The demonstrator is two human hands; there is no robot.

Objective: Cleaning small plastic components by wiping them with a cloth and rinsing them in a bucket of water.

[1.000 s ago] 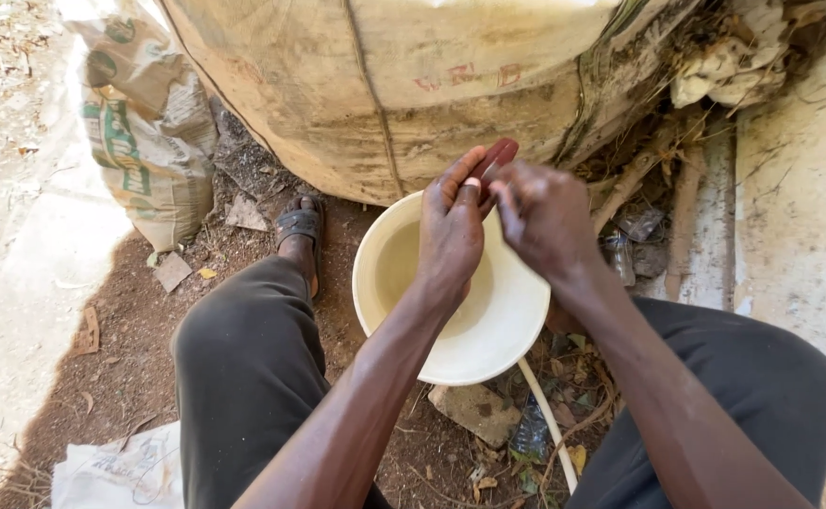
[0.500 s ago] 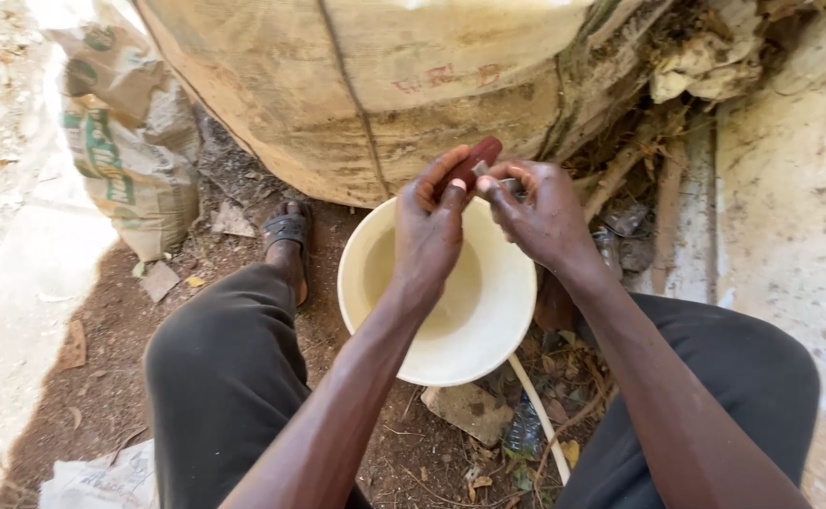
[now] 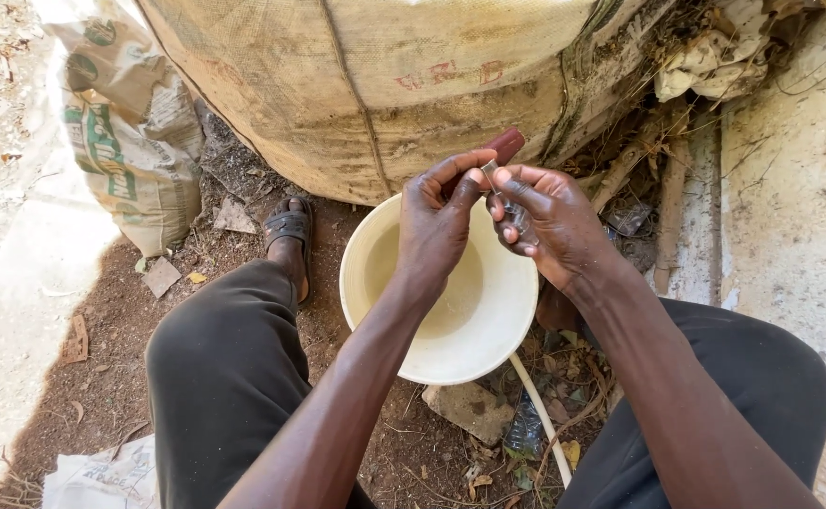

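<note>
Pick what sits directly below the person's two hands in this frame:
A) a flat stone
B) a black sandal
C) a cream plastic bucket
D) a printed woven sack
C: both the left hand and the right hand, working a small dark-red-handled tool between their fingers, are held over the open cream plastic bucket set between the knees.

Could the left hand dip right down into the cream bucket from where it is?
Probably yes. The left hand is just above the open cream bucket, which has no lid, and nothing lies between them. It is pinching the small dark-red-handled tool together with the right hand, so it would need to let go.
</note>
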